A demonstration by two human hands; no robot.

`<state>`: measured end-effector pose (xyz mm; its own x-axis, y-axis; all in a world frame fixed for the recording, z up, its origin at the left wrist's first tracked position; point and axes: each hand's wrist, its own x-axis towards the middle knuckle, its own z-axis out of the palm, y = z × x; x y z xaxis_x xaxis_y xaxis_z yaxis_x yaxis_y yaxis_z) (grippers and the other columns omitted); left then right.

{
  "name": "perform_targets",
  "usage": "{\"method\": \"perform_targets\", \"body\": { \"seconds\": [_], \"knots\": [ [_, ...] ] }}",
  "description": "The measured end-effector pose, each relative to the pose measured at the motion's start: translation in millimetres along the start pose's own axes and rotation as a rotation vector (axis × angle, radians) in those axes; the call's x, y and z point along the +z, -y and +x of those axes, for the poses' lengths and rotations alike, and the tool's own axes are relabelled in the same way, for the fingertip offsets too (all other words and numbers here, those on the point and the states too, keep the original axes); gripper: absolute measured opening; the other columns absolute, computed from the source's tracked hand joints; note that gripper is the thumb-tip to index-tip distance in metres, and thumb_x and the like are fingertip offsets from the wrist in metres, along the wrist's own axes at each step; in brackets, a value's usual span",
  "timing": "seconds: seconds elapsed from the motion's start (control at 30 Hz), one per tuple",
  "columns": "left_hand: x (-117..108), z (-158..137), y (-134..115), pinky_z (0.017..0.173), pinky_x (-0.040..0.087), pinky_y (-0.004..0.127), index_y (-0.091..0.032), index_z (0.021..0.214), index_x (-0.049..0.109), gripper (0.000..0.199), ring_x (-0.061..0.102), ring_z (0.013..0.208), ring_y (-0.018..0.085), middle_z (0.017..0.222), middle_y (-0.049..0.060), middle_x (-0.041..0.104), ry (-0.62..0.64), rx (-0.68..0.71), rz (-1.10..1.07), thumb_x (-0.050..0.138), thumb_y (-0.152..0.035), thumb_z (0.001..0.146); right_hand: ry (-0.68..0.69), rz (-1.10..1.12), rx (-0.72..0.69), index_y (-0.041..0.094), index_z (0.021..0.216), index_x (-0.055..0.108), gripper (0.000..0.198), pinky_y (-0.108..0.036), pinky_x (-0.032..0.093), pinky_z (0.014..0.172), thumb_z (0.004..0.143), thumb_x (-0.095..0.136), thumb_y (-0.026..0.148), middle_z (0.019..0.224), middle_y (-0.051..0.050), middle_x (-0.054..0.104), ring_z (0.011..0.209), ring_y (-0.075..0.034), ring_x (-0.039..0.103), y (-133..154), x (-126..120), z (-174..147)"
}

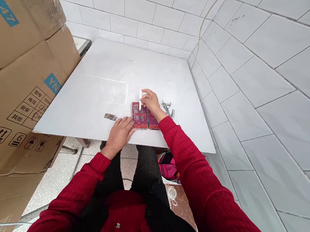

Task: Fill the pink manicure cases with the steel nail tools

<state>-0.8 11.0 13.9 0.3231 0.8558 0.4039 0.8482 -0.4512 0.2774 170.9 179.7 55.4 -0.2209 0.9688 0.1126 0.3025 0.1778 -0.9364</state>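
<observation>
An open manicure case [142, 126] with a purple and red lining lies near the table's front edge. Slim metal tools [138, 114] sit under a strap in its left half; my right wrist partly covers the right half. Between the thumb and fingers of my right hand [149, 100] is a slim white strip [140, 96], upright above the case's left half. My left hand [120, 130] lies flat, fingers stretched out, touching the case's left edge. Metal nail clippers [110, 117] are left of that hand. Right of the case lie plier-like metal tools [166, 108] and a small clipper [173, 114].
The white table [99, 66] meets tiled walls behind and to the right. Large cardboard boxes [17, 79] stand along the left. A cable [201, 28] hangs down the corner. Below the front edge, a pink bag [168, 171] is beside my legs.
</observation>
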Motion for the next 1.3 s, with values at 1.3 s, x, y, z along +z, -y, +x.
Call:
{"method": "perform_targets", "body": {
  "seconds": [1.3],
  "knots": [
    [1,3,3,0.115,0.045,0.056,-0.020,0.132,0.067,0.038,0.059,0.135,0.034,0.144,0.015,0.065,-0.039,0.038,0.021,0.048,-0.040,0.106,-0.174,-0.801,-0.012,0.024,0.142,0.065,0.054,-0.024,0.043,0.078,0.099,0.038,0.006,0.126,-0.007,0.062,0.103,-0.017,0.061,-18,-4,-27]
  ]
}}
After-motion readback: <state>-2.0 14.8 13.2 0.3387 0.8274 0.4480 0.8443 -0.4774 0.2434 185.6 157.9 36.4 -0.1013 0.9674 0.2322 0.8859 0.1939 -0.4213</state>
